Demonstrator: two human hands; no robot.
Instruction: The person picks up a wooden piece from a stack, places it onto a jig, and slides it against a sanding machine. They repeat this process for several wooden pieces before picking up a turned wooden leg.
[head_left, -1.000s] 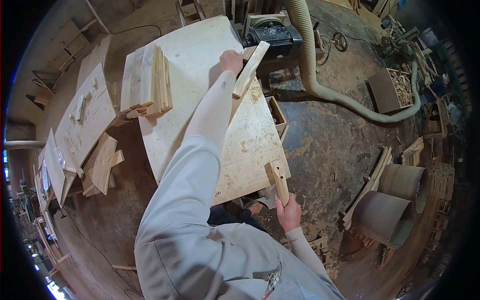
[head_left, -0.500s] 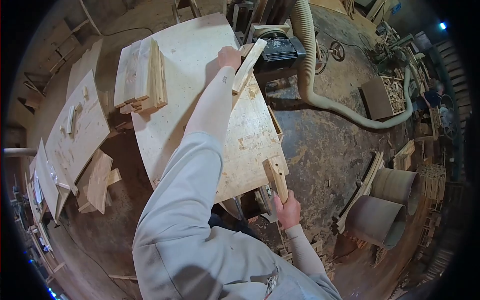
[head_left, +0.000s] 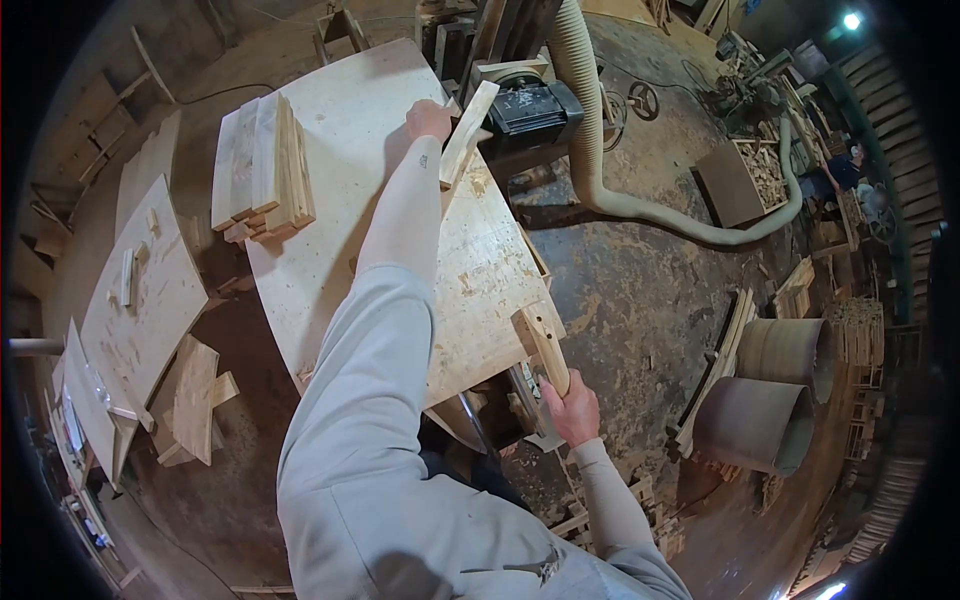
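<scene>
My right hand [head_left: 573,408] is wrapped round the near end of a wooden piece with dark holes [head_left: 545,345], whose far end lies over the table's near right corner. At the far side of the plywood tabletop [head_left: 400,85], my left hand [head_left: 429,120] is closed, its fingers mostly hidden. What it grips I cannot make out; a small wooden tip shows beside it. Just right of the left hand, a pale wooden slat [head_left: 468,135] leans at a slant by a black motor [head_left: 533,110]. A stack of wooden boards [head_left: 265,165] sits left of my left arm.
A ribbed hose [head_left: 585,120] runs down past the motor and across the floor. Two large abrasive rolls [head_left: 750,425] stand on the right. Plywood sheets [head_left: 140,270] with small wood pieces are at left. A box of offcuts [head_left: 735,185] and another person [head_left: 845,170] are farther back.
The whole view has shifted slightly, with the table and machine now a little farther left. Both hands keep about the same places relative to the table.
</scene>
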